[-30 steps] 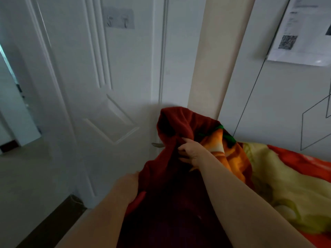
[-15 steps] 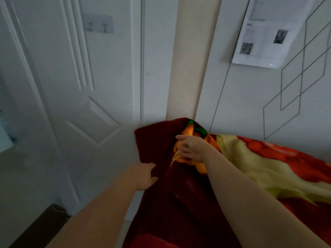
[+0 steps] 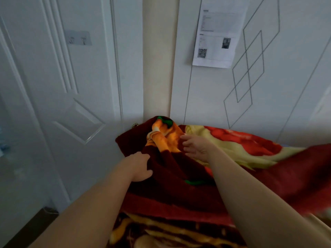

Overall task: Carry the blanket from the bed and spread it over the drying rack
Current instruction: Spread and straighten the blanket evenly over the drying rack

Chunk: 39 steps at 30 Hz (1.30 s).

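Though its far right end is smeared w/ blur and runs out of frame, the blanket [image 3: 179, 194] is plain to see. It fills the lower middle & right of the view, heaped against the foot of the door [image 3: 71, 104] and the wall [image 3: 295, 104]. It's dark red w/ orange, yellow & green patches, plus a brown-gold pattern at the bottom edge.

L hand [image 3: 141, 166] is on the blanket's left side. Its fingers are dug into a dark red fold and the thumb [image 3: 146, 173] is pressed in below, so that's a firm grip on the fabric.

R hand [image 3: 197, 149] sits higher & further right, palm turned toward the left. Its fingers [image 3: 186, 140] are loosely spread & lightly bent, tips right at the orange patch. It's holding nothing I can see, and I can't tell if the tips actually touch the cloth. The bunch peaks btw the two hands, w/ a green bit at the crest.

Behind on the left is the white panelled door, w/ a small plate carrying two hooks [image 3: 78, 38] stuck on it. A brass knob [image 3: 135, 125] just peeks over the blanket's rim. A beige strip [image 3: 157, 59] stands btw door & wall. On the wall hangs a paper [image 3: 218, 33] w/ a QR code and a small dark picture, beside thin diamond lines [image 3: 250, 68]. There's a dark sill [image 3: 35, 224] low left on the floor.
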Each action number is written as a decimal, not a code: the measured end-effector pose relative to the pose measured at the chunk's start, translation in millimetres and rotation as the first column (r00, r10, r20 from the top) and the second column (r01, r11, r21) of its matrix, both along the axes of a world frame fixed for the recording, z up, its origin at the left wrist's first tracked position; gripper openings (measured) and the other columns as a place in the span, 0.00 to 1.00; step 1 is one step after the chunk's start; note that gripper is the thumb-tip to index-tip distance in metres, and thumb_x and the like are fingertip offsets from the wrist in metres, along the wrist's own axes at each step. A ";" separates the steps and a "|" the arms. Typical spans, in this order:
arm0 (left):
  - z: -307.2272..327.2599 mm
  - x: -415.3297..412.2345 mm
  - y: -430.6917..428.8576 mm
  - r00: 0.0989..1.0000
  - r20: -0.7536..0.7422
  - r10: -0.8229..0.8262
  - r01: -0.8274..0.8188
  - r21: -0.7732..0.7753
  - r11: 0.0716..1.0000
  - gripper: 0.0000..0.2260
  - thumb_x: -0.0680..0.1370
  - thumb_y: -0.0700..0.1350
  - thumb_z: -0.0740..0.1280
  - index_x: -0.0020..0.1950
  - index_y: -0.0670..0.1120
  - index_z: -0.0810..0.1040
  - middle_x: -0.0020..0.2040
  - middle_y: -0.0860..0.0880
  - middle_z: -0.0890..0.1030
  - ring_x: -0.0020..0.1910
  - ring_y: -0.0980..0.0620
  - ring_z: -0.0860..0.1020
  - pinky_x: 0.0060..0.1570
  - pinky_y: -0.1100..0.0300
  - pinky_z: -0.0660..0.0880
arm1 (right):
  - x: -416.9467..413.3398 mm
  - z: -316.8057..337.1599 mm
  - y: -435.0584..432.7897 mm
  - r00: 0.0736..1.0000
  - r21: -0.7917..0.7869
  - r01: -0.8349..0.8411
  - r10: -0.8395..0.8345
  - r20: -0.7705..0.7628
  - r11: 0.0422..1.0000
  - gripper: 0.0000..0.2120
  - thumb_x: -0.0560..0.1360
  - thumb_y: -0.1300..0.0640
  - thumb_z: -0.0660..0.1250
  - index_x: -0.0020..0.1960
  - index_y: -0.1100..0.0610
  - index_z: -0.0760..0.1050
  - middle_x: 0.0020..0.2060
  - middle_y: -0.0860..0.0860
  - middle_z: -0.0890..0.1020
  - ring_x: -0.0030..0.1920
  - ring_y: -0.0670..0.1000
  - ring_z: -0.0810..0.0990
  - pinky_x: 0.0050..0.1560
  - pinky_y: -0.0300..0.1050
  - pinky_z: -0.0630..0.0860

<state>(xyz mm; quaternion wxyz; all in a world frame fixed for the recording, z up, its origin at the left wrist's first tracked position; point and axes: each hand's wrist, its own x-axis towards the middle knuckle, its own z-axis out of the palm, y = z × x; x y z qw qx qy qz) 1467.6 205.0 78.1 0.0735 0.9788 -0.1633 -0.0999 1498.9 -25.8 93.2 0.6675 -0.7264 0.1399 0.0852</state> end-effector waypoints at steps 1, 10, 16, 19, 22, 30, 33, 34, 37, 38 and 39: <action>3.3 -8.7 -4.3 1.000 -0.002 -0.005 0.005 0.019 1.000 0.33 0.76 0.60 0.65 0.76 0.48 0.62 0.71 0.44 0.66 0.67 0.44 0.71 0.65 0.50 0.71 | -7.6 -0.3 -5.6 1.000 0.007 0.007 -0.007 -0.006 1.000 0.16 0.78 0.66 0.60 0.59 0.51 0.78 0.46 0.49 0.77 0.44 0.47 0.76 0.42 0.42 0.73; 1.4 -103.4 -51.2 0.990 -0.141 0.011 0.016 0.189 0.982 0.56 0.63 0.68 0.74 0.80 0.54 0.45 0.80 0.47 0.47 0.77 0.40 0.56 0.72 0.43 0.62 | -118.6 -20.6 -82.1 0.997 -0.031 0.083 -0.083 -0.001 0.996 0.16 0.78 0.66 0.61 0.64 0.56 0.76 0.53 0.56 0.79 0.54 0.52 0.76 0.59 0.47 0.72; -19.8 -126.4 -53.5 0.987 0.156 -0.041 0.000 0.252 0.968 0.09 0.77 0.38 0.63 0.55 0.45 0.77 0.50 0.48 0.78 0.47 0.49 0.78 0.51 0.53 0.78 | -164.1 -21.6 -121.5 0.996 -0.231 0.083 -0.077 0.038 0.969 0.20 0.74 0.69 0.63 0.64 0.57 0.77 0.42 0.52 0.78 0.49 0.51 0.74 0.50 0.43 0.72; -20.6 -137.8 -57.0 0.950 0.313 -0.009 -0.088 0.293 0.952 0.07 0.77 0.36 0.60 0.48 0.46 0.75 0.46 0.48 0.75 0.46 0.49 0.74 0.43 0.57 0.72 | -178.9 -24.6 -135.6 0.999 -0.399 -0.047 0.033 -0.041 0.916 0.26 0.69 0.65 0.73 0.66 0.54 0.77 0.58 0.52 0.79 0.60 0.54 0.75 0.64 0.47 0.72; -21.1 -142.6 -58.1 0.920 0.386 0.072 -0.207 0.320 0.925 0.05 0.78 0.40 0.61 0.51 0.46 0.75 0.51 0.46 0.73 0.50 0.48 0.72 0.45 0.57 0.71 | -188.9 -27.1 -138.5 0.979 -0.495 -0.179 0.103 -0.177 0.850 0.43 0.64 0.59 0.79 0.75 0.47 0.66 0.72 0.55 0.67 0.70 0.58 0.67 0.71 0.53 0.66; -24.1 -135.9 -57.9 0.927 0.298 0.228 -0.297 0.209 0.932 0.08 0.77 0.34 0.61 0.54 0.42 0.75 0.49 0.46 0.68 0.33 0.53 0.66 0.37 0.59 0.70 | -184.3 -37.2 -115.4 0.970 -0.689 -0.243 0.154 -0.189 0.683 0.54 0.67 0.58 0.78 0.80 0.44 0.45 0.78 0.53 0.36 0.78 0.62 0.53 0.72 0.56 0.61; -24.3 -131.4 -57.4 0.914 0.315 0.256 -0.311 0.138 0.940 0.09 0.76 0.34 0.62 0.55 0.42 0.73 0.59 0.42 0.68 0.35 0.52 0.69 0.35 0.59 0.71 | -173.7 -46.0 -109.6 0.968 -0.718 -0.249 0.179 -0.174 0.650 0.54 0.69 0.60 0.76 0.80 0.44 0.43 0.78 0.53 0.34 0.76 0.62 0.57 0.70 0.54 0.68; -24.8 -129.2 -56.6 0.910 0.335 0.243 -0.300 0.127 0.946 0.13 0.76 0.35 0.62 0.60 0.43 0.71 0.65 0.40 0.66 0.35 0.52 0.71 0.34 0.60 0.71 | -169.2 -49.9 -108.4 0.970 -0.724 -0.240 0.179 -0.162 0.647 0.53 0.70 0.60 0.75 0.79 0.44 0.42 0.77 0.53 0.32 0.75 0.62 0.61 0.65 0.52 0.73; -26.3 -119.9 -53.1 0.911 0.385 0.151 -0.241 0.197 0.950 0.33 0.77 0.36 0.62 0.79 0.48 0.51 0.77 0.38 0.51 0.38 0.53 0.73 0.33 0.61 0.70 | -158.2 -60.6 -106.4 0.976 -0.769 -0.217 0.162 -0.148 0.602 0.47 0.72 0.58 0.72 0.79 0.44 0.46 0.76 0.53 0.29 0.70 0.62 0.69 0.54 0.46 0.75; -25.4 -115.5 -52.9 0.914 0.385 0.126 -0.228 0.231 0.946 0.36 0.77 0.35 0.61 0.80 0.49 0.46 0.78 0.39 0.47 0.38 0.53 0.74 0.32 0.62 0.70 | -153.3 -63.3 -106.3 0.977 -0.804 -0.210 0.153 -0.149 0.556 0.42 0.73 0.57 0.71 0.79 0.47 0.51 0.77 0.54 0.32 0.68 0.62 0.71 0.56 0.47 0.75; -25.6 -110.0 -52.9 0.921 0.376 0.105 -0.215 0.264 0.940 0.38 0.76 0.34 0.60 0.80 0.50 0.43 0.79 0.39 0.45 0.37 0.54 0.74 0.31 0.63 0.70 | -149.5 -65.1 -106.8 0.979 -0.840 -0.196 0.148 -0.140 0.505 0.36 0.73 0.57 0.70 0.77 0.51 0.58 0.79 0.56 0.40 0.67 0.61 0.73 0.58 0.48 0.75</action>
